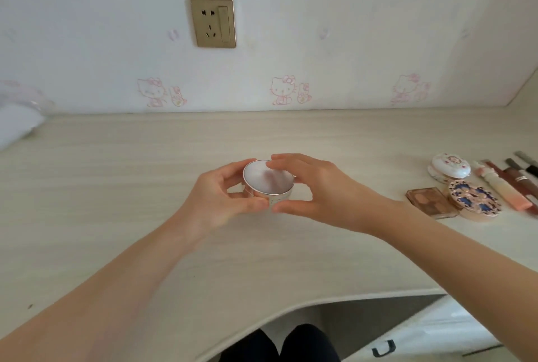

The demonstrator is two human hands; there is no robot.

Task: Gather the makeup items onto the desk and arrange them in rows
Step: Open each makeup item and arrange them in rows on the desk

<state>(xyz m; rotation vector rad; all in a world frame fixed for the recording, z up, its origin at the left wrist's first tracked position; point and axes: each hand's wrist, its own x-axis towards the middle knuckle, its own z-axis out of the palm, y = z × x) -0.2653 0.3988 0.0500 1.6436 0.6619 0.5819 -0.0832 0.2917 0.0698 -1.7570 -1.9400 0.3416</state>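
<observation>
Far to the left of the hands something white and blurred (17, 122) sits by the wall; I can't make it out. The desk (116, 187) is pale matt laminate with a wood grain and a curved front edge. The left hand (221, 201) curls thumb and fingers round the near-left side of the compact (267, 179), a low round case with a silvery rim and a smooth, pearly pink-white lid that catches the light. The right hand (314, 195) grips it from the other side, fingers over the far rim and thumb at the near wall, so both hands hold it between them; whether it rests on the top or hangs just above, I can't tell. Well to the right of the right hand lie a white domed case (449, 168) with a flower print, a flat brown palette (431, 201) with tan pans, a round blue case (474, 197) in raised gilt, and a fan of slim tubes (503, 189), peach, red-brown and dark, running out of view. They lie close, some touching, a loose cluster and not rows. To my eye the gathering is well on, while the lining-up has hardly started, and this compact looks like the first piece being placed
</observation>
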